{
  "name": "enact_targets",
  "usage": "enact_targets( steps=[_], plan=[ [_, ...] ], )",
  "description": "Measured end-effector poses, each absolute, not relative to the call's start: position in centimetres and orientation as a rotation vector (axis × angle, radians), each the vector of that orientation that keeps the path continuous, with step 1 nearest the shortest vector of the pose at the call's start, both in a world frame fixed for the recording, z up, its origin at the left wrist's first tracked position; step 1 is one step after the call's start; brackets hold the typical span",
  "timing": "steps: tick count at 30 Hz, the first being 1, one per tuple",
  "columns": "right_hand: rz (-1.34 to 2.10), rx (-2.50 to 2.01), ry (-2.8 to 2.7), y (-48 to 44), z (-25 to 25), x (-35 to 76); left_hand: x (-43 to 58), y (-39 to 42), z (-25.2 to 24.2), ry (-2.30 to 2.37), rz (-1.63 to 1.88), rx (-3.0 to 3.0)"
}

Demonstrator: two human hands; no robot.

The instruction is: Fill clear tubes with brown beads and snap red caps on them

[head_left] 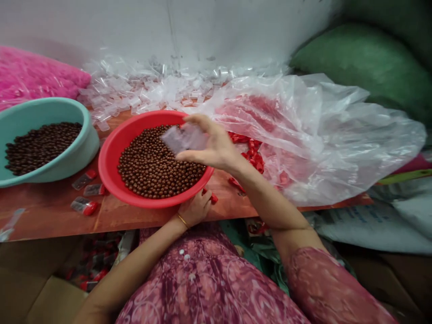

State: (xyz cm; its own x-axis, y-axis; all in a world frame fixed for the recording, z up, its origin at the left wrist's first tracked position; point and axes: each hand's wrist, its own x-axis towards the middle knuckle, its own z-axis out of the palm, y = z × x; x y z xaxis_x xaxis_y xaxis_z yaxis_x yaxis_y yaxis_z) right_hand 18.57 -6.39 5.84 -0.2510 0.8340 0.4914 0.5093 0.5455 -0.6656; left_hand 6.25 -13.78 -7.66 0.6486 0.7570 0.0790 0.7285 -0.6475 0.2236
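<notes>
My right hand (216,146) is over the right side of a red basin (110,173), thumb and fingers closed around a small clear plastic container (184,138) that is blurred by motion. Small round brown balls (158,164) fill much of the basin. Below the basin's front rim, my left hand (196,209) rests at the table edge, a bracelet on its wrist. Its curled fingers are on a small red cap (212,196), partly hidden behind them. More red caps (254,155) lie to the right of the basin.
A teal basin (91,139) with dark brown balls (43,146) stands left. Several filled, red-capped containers (84,205) lie between the basins. Clear containers (141,85) are heaped along the wall. A large clear plastic bag (313,135) covers the right side, with a green sack (364,67) behind.
</notes>
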Motion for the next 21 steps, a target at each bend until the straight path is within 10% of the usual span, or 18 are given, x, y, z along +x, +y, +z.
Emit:
enact_targets(
  steps=[8,21],
  plan=[
    [0.708,-1.399,-1.754,-10.2,-0.8,22.0,5.9,-13.4,-8.6,1.224,0.351,2.707],
    [0.036,-1.87,-1.865,0.3,-7.2,34.2,6.3,-12.6,-9.7,1.331,0.392,2.845]
  ],
)
